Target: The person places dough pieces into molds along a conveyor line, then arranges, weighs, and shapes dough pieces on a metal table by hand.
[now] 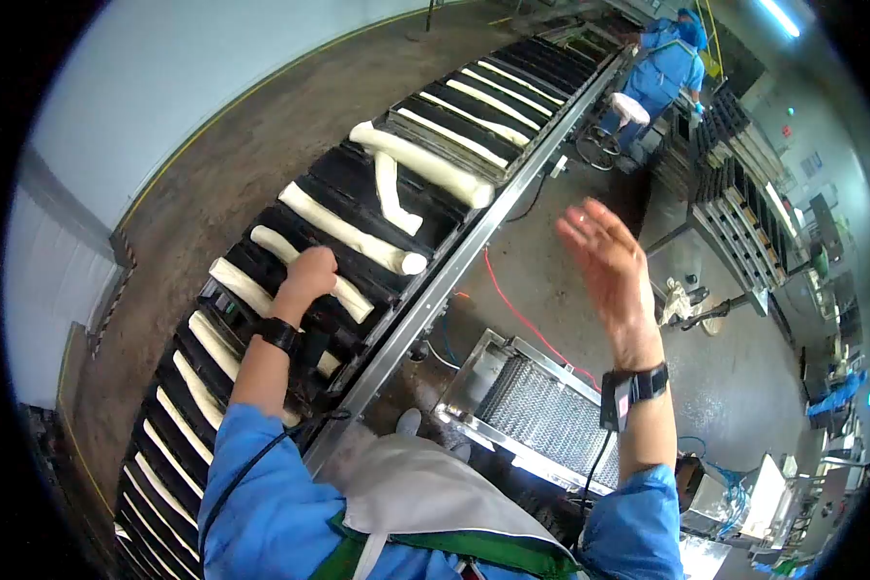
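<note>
My left hand (307, 277) is closed around the middle of a pale dough roll (274, 242) lying across the black conveyor; the fingertips are partly hidden. Just beyond it lies a longer dough roll (343, 230), and on the near side another roll (240, 285) passes partly under my wrist. Farther along, a thick roll (420, 164) rests across the belt with a short bent piece (389, 193) touching it. My right hand (604, 246) is raised over the floor to the right of the conveyor, holding nothing, with its fingers stretched out.
The conveyor's metal side rail (435, 300) runs diagonally in front of me. A metal frame with a mesh surface (541, 411) stands low on the right, near a red cable (517, 309). A co-worker in blue (657, 72) is at the far end, by stacked trays (744, 217).
</note>
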Motion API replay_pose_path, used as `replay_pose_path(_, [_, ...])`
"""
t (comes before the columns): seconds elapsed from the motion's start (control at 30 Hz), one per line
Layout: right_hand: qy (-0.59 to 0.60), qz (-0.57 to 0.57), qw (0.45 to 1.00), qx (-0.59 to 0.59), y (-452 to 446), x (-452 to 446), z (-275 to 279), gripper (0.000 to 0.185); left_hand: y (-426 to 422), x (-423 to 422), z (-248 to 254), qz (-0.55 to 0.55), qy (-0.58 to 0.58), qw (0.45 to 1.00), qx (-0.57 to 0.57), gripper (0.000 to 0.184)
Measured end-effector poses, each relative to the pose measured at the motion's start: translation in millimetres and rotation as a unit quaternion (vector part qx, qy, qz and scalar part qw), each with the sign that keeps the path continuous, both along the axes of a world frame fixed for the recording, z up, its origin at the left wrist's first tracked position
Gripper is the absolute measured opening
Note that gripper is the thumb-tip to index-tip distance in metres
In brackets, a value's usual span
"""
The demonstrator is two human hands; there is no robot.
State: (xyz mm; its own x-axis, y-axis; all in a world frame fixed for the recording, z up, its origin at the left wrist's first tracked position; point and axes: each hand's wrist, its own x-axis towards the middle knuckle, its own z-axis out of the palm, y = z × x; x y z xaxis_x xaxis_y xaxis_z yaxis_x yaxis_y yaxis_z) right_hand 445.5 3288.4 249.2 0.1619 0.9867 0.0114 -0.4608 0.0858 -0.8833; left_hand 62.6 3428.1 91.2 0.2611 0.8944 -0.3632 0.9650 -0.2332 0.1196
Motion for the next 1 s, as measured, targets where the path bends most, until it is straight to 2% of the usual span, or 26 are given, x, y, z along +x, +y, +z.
replay_pose_path(0.03, [-0.014,0.007,1.000,0.000,-8.3,-2.4,-4.0,0.046,14.2,1.3,-7.4,0.029,-0.093,0.994,0.043,0.021])
replay_pose_path(0.1, [-0.042,0.027,0.996,-0.068,-25.4,5.6,-21.1,0.043,28.5,27.1,10.1,0.041,-0.241,0.959,0.141,0.024])
replay_pose_path(0.17, [-0.078,0.041,0.991,-0.100,-42.2,14.7,-46.3,0.034,61.2,54.0,4.1,0.041,-0.344,0.928,0.136,0.031])
replay_pose_path(0.2, [-0.104,0.037,0.984,-0.141,-51.1,16.4,-53.0,0.031,74.9,70.4,-0.1,0.102,-0.372,0.917,0.106,0.040])
replay_pose_path(0.23, [-0.104,0.032,0.984,-0.139,-63.9,19.9,-64.5,0.028,101.6,75.2,-31.8,0.143,-0.437,0.885,0.076,0.043])
replay_pose_path(0.3, [-0.093,0.022,0.975,-0.201,-88.6,31.8,-83.8,0.026,118.2,95.1,-40.5,0.221,-0.427,0.877,0.005,0.043])
replay_pose_path(0.33, [-0.124,0.017,0.969,-0.212,-104.5,40.5,-99.1,0.029,115.5,104.4,-48.2,0.255,-0.494,0.830,0.040,0.043])
replay_pose_path(0.37, [-0.123,-0.011,0.966,-0.227,-119.9,45.9,-108.3,0.028,118.9,113.0,-57.6,0.307,-0.484,0.817,0.060,0.042])
replay_pose_path(0.43, [-0.111,-0.057,0.955,-0.268,-148.6,60.2,-128.4,0.028,132.3,113.5,-74.4,0.382,-0.454,0.805,-0.003,0.040])
replay_pose_path(0.47, [-0.110,-0.056,0.955,-0.269,-159.7,64.4,-131.3,0.028,134.5,108.1,-71.1,0.395,-0.540,0.741,-0.059,0.041])
replay_pose_path(0.5, [-0.089,-0.078,0.946,-0.302,-167.7,68.2,-135.1,0.027,137.5,101.6,-68.4,0.387,-0.538,0.744,-0.086,0.035])
replay_pose_path(0.57, [-0.064,-0.094,0.934,-0.338,-167.7,78.5,-138.5,0.027,132.1,78.3,-39.7,0.215,-0.604,0.761,-0.100,0.026])
replay_pose_path(0.6, [-0.062,-0.103,0.927,-0.356,-166.1,83.0,-139.1,0.026,135.2,72.3,-28.5,0.111,-0.559,0.818,0.072,0.024])
replay_pose_path(0.63, [-0.062,-0.109,0.919,-0.373,-163.1,88.4,-139.7,0.024,141.3,66.4,-17.9,0.001,-0.488,0.839,0.240,0.021])
replay_pose_path(0.7, [-0.062,-0.105,0.917,-0.380,-150.7,100.3,-147.4,0.026,167.8,51.5,4.1,-0.031,-0.429,0.828,0.361,0.019])
replay_pose_path(0.73, [-0.064,-0.094,0.923,-0.367,-140.7,105.9,-147.9,0.026,170.4,63.7,45.5,0.196,-0.674,0.692,0.166,0.017])
replay_pose_path(0.77, [-0.065,-0.084,0.929,-0.355,-130.0,110.8,-147.3,0.027,174.0,76.9,80.4,0.389,-0.809,0.438,-0.053,0.016])
replay_pose_path(0.8, [-0.077,-0.074,0.929,-0.353,-117.4,116.8,-147.8,0.026,190.9,60.3,73.8,0.340,-0.841,0.419,-0.050,0.015])
replay_pose_path(0.83, [-0.076,-0.067,0.930,-0.354,-106.1,121.5,-148.6,0.026,159.4,77.6,102.5,0.293,-0.817,0.494,0.049,0.017])
replay_pose_path(0.93, [-0.074,-0.020,0.939,-0.335,-78.2,139.5,-156.0,0.025,111.7,106.4,108.1,0.280,-0.771,0.536,0.199,0.018])
replay_pose_path(1.0, [-0.095,-0.002,0.939,-0.332,-60.7,151.7,-161.6,0.025,97.5,106.4,69.5,0.363,-0.746,0.554,0.067,0.018])
